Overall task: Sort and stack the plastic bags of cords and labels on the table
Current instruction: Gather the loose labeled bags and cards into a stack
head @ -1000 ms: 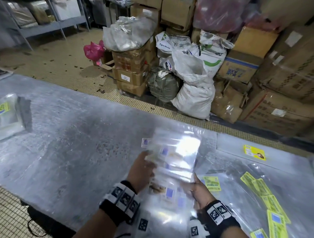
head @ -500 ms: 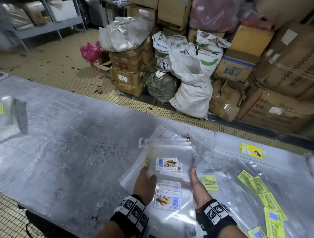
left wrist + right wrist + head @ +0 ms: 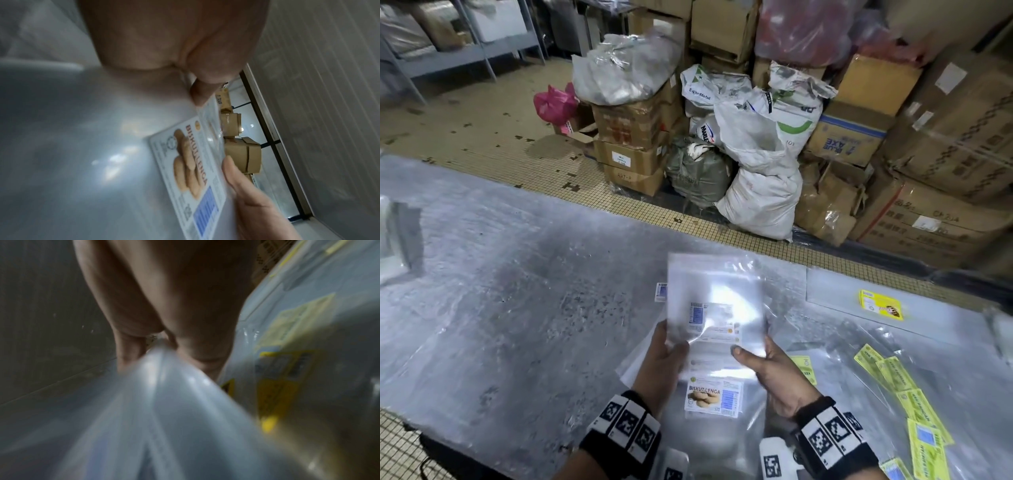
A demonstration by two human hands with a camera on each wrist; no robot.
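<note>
Both hands held a sheaf of clear plastic bags above the tabletop's near edge.

The left hand (image 3: 659, 363) gripped the left side of the clear plastic bags (image 3: 717, 308), thumb on top; the right hand (image 3: 774, 371) pinched their right side. A biscuit label (image 3: 714, 397) showed through the lowest bag. More flat bags with yellow labels (image 3: 907, 401) lay spread toward the tabletop's right edge, another yellow label (image 3: 881, 304) near the far edge. The grey tabletop (image 3: 500, 301) stretched bare toward its left edge, where a small bag pile (image 3: 390, 240) sat.
</note>
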